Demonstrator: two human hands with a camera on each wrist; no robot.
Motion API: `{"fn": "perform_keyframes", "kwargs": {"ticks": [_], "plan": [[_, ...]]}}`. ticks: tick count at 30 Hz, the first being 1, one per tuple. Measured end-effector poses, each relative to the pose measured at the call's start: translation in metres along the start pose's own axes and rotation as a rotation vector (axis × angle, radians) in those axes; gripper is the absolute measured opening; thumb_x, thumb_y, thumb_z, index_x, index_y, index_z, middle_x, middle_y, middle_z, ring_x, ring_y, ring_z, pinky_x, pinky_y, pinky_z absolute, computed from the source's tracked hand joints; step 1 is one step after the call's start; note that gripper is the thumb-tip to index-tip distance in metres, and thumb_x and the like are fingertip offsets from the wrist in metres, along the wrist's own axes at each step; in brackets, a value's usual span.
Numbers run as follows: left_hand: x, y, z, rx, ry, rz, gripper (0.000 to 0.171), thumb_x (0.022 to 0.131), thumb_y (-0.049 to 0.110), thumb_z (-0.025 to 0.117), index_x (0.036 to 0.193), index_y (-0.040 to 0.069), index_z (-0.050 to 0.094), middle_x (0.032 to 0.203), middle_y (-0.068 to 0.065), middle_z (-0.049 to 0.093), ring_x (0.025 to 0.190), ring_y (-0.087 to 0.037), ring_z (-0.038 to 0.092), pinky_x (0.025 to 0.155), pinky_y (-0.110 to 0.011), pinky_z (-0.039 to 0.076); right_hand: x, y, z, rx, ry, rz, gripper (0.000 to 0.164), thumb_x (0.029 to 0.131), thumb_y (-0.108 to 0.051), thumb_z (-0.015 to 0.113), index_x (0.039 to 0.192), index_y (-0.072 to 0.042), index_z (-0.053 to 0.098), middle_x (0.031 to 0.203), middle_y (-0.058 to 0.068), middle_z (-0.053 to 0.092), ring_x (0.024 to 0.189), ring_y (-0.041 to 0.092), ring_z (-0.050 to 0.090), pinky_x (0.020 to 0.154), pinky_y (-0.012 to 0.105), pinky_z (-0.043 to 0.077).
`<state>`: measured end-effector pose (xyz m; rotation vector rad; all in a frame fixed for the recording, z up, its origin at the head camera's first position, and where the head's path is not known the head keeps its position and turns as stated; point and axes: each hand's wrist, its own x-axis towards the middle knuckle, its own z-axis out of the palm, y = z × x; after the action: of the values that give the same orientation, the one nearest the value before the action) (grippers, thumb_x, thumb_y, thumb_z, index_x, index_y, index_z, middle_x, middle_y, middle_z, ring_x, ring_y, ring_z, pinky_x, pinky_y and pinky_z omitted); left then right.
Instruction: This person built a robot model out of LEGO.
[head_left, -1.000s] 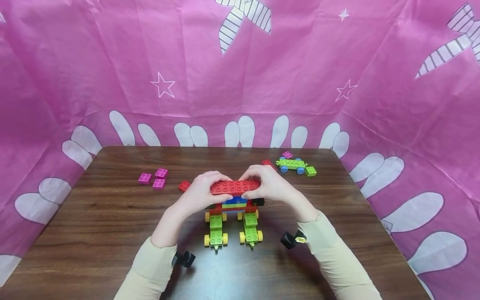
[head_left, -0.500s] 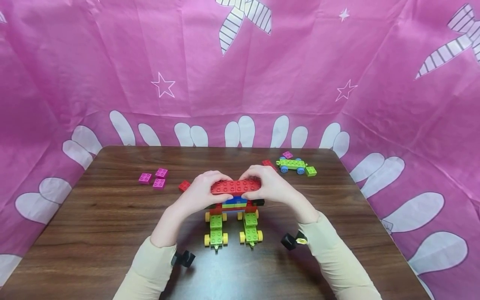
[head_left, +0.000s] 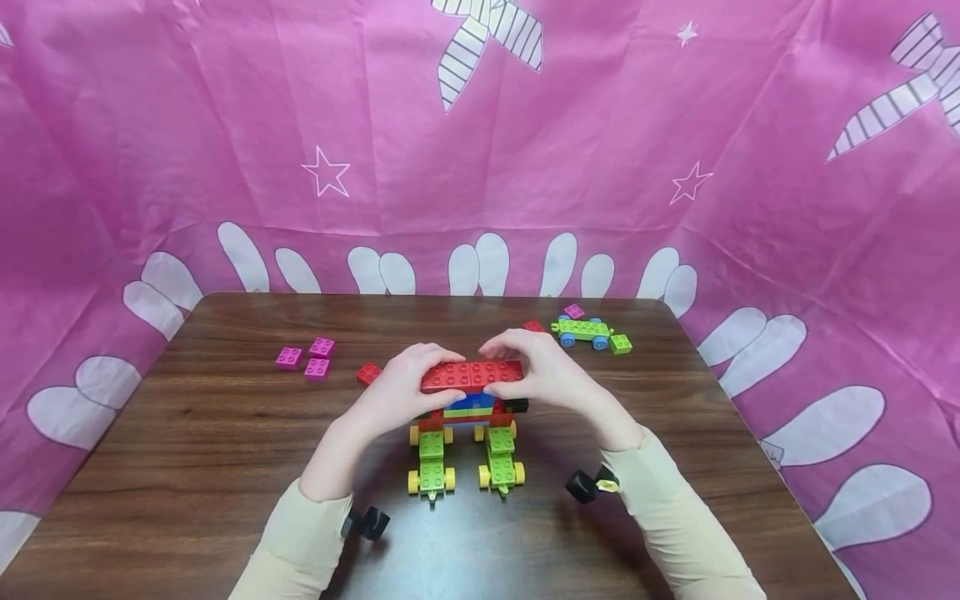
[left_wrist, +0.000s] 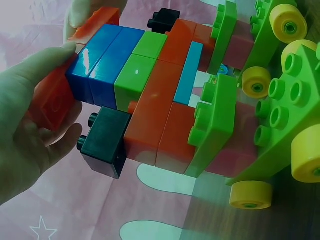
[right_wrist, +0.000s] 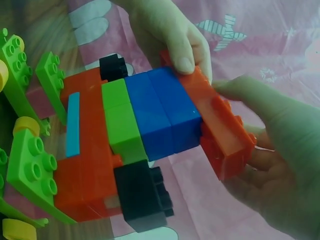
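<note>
A tall figure of toy building bricks stands mid-table. Two red bricks (head_left: 471,375) lie end to end across its top. My left hand (head_left: 399,383) holds the left red brick, thumb on the near side and fingers on the far side. At the other end my right hand (head_left: 547,375) curls round the right red brick (right_wrist: 220,125) in the same way. Below sit blue bricks (left_wrist: 102,62), green bricks (left_wrist: 135,80) and a wide red layer with a black brick (left_wrist: 105,142) jutting from each side. Two green wheeled bases (head_left: 431,467) with yellow wheels carry it all.
Several pink bricks (head_left: 317,368) lie at the left, and a red brick (head_left: 369,372) lies beside my left hand. At the back right are a green wheeled base (head_left: 582,327) with blue wheels, a green brick (head_left: 620,343), a pink brick (head_left: 574,311) and a red piece (head_left: 533,326).
My right hand has shifted slightly and its fingers have risen a little on the red brick, baring more of its right end. The left hand and the figure look nearly unmoved.
</note>
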<state>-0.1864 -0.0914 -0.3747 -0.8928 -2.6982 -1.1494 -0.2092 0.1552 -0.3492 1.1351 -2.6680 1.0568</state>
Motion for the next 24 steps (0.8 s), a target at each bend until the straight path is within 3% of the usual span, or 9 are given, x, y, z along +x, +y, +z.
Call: {"fn": "perform_keyframes", "kwargs": {"ticks": [6,10,18,24], "plan": [[-0.003,-0.002,-0.001,-0.022,0.020,-0.013,0.049,0.083,0.035,0.078,0.126,0.015,0.064,0.122,-0.002,0.065,0.116,-0.022,0.056,0.098,-0.050,0.048,-0.004,0.002,-0.012,0.012,0.102,0.009,0.051,0.077,-0.018,0.083,0.123,-0.006,0.064,0.122,0.009,0.068,0.115,0.026,0.061,0.098,0.048,0.051],[-0.004,-0.003,-0.001,-0.021,0.033,-0.012,0.048,0.082,0.033,0.078,0.125,0.015,0.064,0.121,-0.001,0.066,0.116,-0.022,0.057,0.099,-0.050,0.048,-0.006,0.007,-0.019,0.014,0.158,0.028,0.049,0.081,-0.018,0.080,0.126,-0.008,0.063,0.127,0.009,0.065,0.121,0.026,0.058,0.101,0.051,0.048],[-0.006,-0.006,-0.001,0.019,0.042,-0.008,0.041,0.082,0.030,0.079,0.118,0.015,0.066,0.113,0.000,0.068,0.108,-0.020,0.059,0.095,-0.045,0.050,-0.007,0.034,-0.024,-0.016,0.312,0.034,0.037,0.083,-0.015,0.078,0.117,-0.009,0.068,0.117,0.010,0.070,0.112,0.025,0.062,0.094,0.048,0.050],[-0.007,-0.006,-0.001,0.021,0.037,-0.010,0.041,0.083,0.032,0.078,0.118,0.016,0.066,0.113,0.001,0.068,0.106,-0.019,0.059,0.094,-0.045,0.051,-0.005,0.061,-0.023,-0.018,0.333,0.110,0.037,0.084,-0.018,0.077,0.117,-0.007,0.067,0.117,0.013,0.069,0.111,0.029,0.062,0.092,0.049,0.050]]}}
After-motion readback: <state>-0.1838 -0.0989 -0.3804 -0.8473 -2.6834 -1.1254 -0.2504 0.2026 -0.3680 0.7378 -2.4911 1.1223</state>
